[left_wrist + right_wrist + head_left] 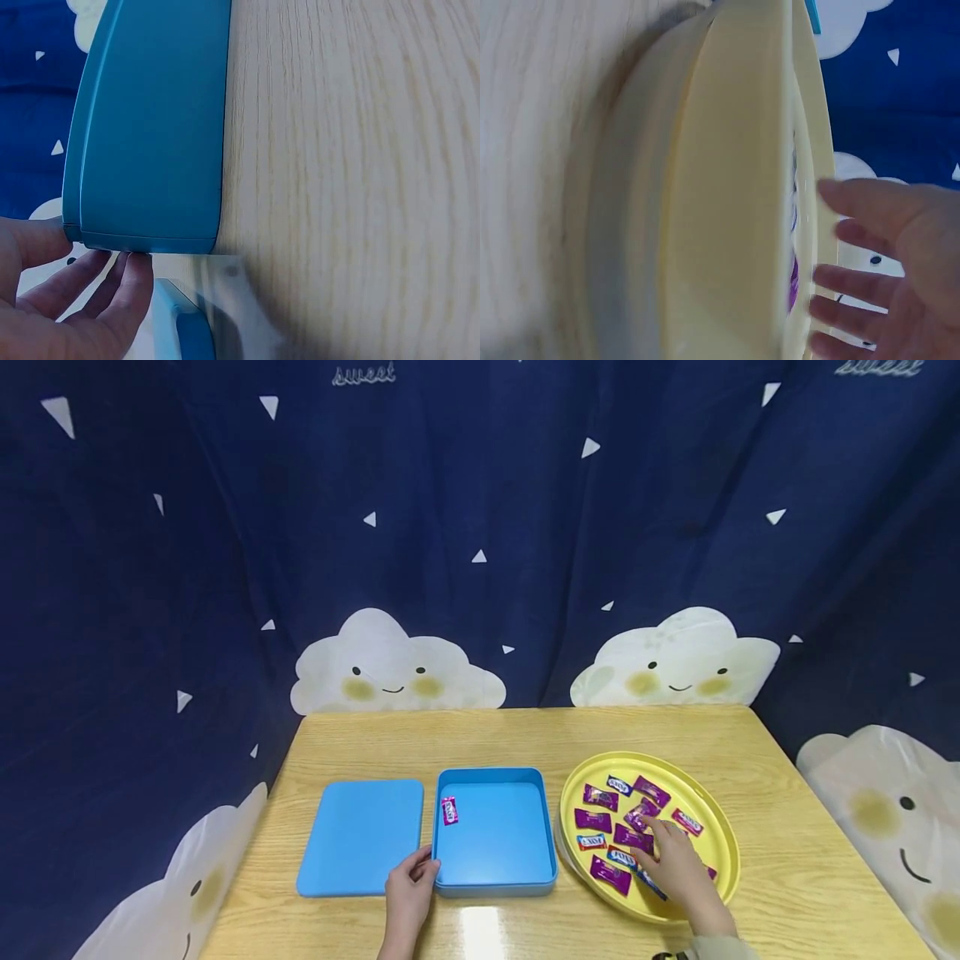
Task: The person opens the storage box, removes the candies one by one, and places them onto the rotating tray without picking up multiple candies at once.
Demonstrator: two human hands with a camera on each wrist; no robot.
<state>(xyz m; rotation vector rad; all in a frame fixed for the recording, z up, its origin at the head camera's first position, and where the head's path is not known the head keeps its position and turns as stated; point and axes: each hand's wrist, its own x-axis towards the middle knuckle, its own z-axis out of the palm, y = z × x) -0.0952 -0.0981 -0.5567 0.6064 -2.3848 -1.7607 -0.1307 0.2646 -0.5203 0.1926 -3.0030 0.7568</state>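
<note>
A square blue box (495, 831) stands open on the table, with one small pink-and-white wrapped candy (449, 810) in its upper left part. My left hand (410, 892) holds the box's front left corner, thumb at the rim (71, 225) and fingers along the outer wall. On the right is a round yellow tray (720, 868) with several wrapped candies, mostly purple. Over the tray is my right hand (677, 864), its fingertips close to a purple candy (642, 812). The right wrist view shows the fingers (855, 281) spread apart, nothing between them.
A flat blue lid (362, 835) lies left of the box on the wooden table (525, 739). The tray's tall yellow side (727, 187) fills much of the right wrist view. Behind the table hangs a dark blue curtain (450, 460) with white clouds.
</note>
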